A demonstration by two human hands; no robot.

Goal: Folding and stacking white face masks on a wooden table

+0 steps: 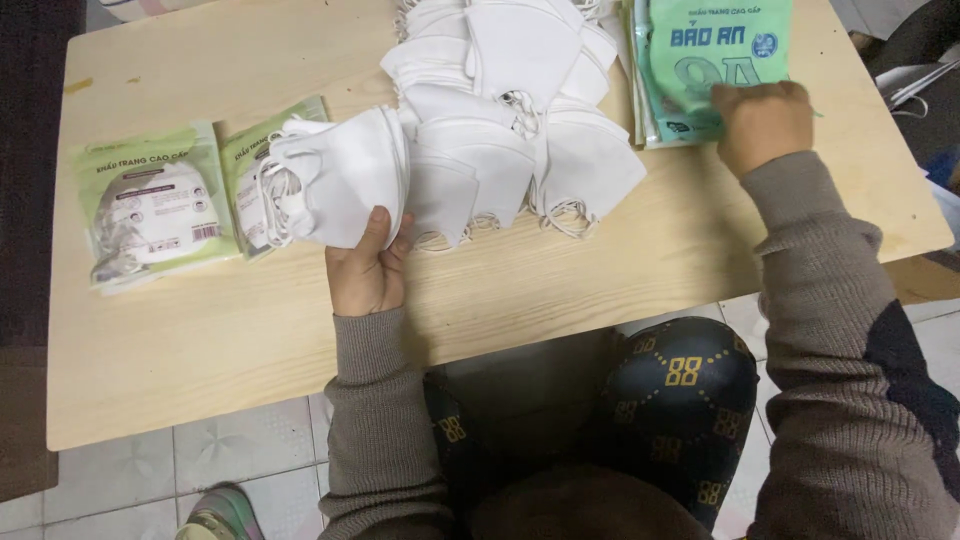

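Observation:
My left hand [368, 270] grips a small stack of white folded face masks [340, 175] just above the wooden table [200, 330], ear loops hanging to the left. My right hand [762, 125] rests at the far right on a stack of flat teal plastic bags [700, 50], fingers pinching the top bag's lower edge. Between the hands lies a large loose pile of white masks [510, 110], spread across the table's back middle.
Two filled green-and-clear mask packets [155, 205] lie side by side at the left, the second one [248, 160] partly behind the held masks. The table's front edge runs above my lap; tiled floor [240, 460] and a shoe [222, 515] show below.

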